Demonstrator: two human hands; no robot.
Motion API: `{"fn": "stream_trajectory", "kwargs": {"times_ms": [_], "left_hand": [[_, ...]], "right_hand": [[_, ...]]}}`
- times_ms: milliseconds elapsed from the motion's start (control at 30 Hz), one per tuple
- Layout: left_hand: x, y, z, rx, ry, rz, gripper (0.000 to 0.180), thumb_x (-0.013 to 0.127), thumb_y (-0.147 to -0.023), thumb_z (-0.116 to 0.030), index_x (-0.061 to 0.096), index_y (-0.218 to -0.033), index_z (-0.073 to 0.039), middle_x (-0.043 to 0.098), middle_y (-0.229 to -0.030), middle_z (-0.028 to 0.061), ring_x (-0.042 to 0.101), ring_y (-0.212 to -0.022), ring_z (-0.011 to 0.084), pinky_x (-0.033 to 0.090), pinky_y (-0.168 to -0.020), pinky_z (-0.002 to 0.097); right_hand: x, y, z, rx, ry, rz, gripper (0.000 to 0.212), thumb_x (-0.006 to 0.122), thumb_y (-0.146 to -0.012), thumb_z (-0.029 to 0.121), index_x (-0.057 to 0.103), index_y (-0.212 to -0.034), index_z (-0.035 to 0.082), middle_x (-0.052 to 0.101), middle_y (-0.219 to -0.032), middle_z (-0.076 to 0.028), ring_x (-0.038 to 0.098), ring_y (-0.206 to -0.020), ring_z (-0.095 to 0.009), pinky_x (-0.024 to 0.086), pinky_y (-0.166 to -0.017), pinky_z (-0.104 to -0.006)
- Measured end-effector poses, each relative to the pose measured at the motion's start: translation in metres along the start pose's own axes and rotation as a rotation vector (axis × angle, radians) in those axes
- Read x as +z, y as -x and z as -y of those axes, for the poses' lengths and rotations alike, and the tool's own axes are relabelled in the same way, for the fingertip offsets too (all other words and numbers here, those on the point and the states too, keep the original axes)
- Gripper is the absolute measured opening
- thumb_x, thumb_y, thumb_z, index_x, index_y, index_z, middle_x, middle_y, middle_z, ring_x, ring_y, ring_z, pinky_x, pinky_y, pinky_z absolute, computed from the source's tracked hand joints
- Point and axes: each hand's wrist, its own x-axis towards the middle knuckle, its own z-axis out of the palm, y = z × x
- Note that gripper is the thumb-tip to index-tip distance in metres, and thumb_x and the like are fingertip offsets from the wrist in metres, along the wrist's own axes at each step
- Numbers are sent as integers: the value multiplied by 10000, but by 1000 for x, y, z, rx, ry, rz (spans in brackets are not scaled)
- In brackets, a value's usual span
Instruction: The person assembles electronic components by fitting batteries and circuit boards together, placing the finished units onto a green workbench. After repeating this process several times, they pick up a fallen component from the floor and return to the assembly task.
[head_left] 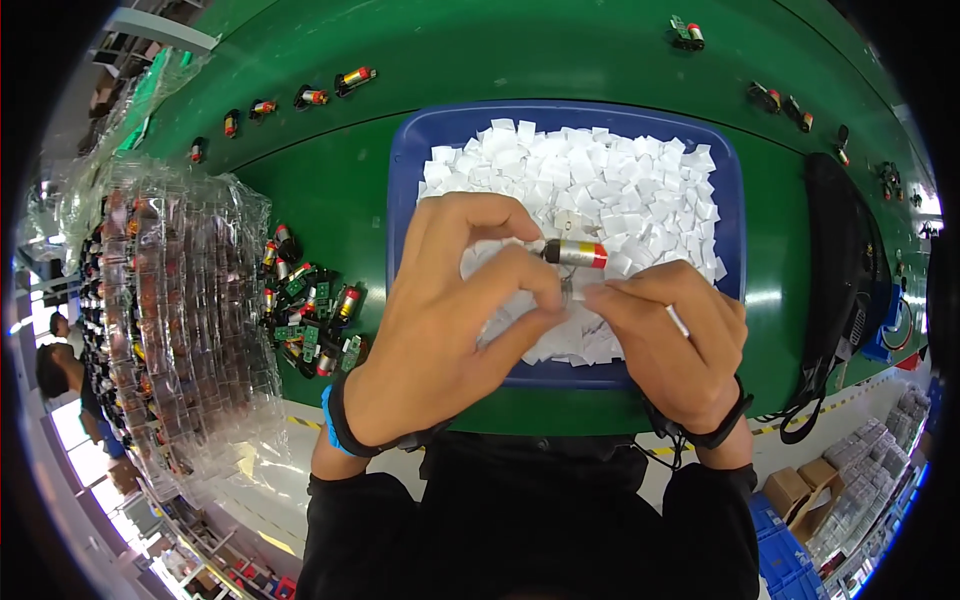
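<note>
Over a blue tray (396,190) of white paper pieces (600,165), both my hands work close together. My left hand (450,290) is closed on a small cylinder (577,253) with black, yellow and red bands, its red end pointing right. At the tips of the left thumb and index finger, something clear shows, too faint to name. My right hand (680,335) is pinched close beside those fingertips. What its fingertips hold is hidden. A small white slip (677,320) shows between its other fingers. Both wrists wear dark bands, the left one also a blue band.
Left of the tray lies a pile of similar cylinders with green circuit boards (315,315), beside a stack of clear plastic compartment trays (180,300). More cylinders (355,78) are spread along the green table's (560,50) far side. A black bag-like item (840,260) lies on the right.
</note>
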Motion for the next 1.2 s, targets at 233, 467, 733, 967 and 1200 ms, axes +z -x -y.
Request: {"fn": "stream_trajectory", "kwargs": {"times_ms": [233, 467, 733, 967, 1200], "left_hand": [[3, 7, 8, -33, 202, -61, 375, 805, -725, -23, 606, -1042, -39, 537, -1075, 94, 558, -925, 181, 466, -860, 324], [-5, 0, 8, -747, 1037, 297, 463, 696, -853, -8, 489, -1265, 29, 611, -1120, 116, 584, -951, 131, 545, -737, 295], [4, 7, 14, -457, 771, 215, 444, 631, -893, 27, 469, -1307, 24, 633, -1151, 137, 623, -979, 148, 572, -739, 287], [5, 2, 9, -499, 753, 213, 456, 591, -881, 55, 486, -1320, -2, 629, -1162, 127, 629, -969, 149, 573, -765, 292], [2, -5, 11, -420, 544, 312, 425, 595, -888, 45, 512, -1301, -13, 617, -1173, 118, 635, -981, 167, 581, -769, 310]], "right_hand": [[0, 2, -9, -96, -3, -57, 263, 727, -618, -22, 714, -880, -16, 593, -801, -71, 627, -627, -176, 496, -473, -253], [-2, -1, -4, -117, -51, -47, 264, 745, -613, -41, 720, -873, -6, 612, -813, -73, 637, -638, -174, 509, -492, -245], [-1, -2, -1, 115, -164, -21, 222, 797, -659, -55, 727, -854, 25, 639, -826, -76, 650, -665, -184, 506, -538, -254], [-1, -4, -1, 79, -129, 20, 215, 788, -687, -51, 713, -874, 24, 623, -849, -79, 641, -653, -167, 514, -534, -240], [-2, -2, 1, 614, -599, 23, 214, 790, -708, -93, 695, -888, -29, 590, -872, -69, 617, -710, -131, 520, -581, -237]]}}
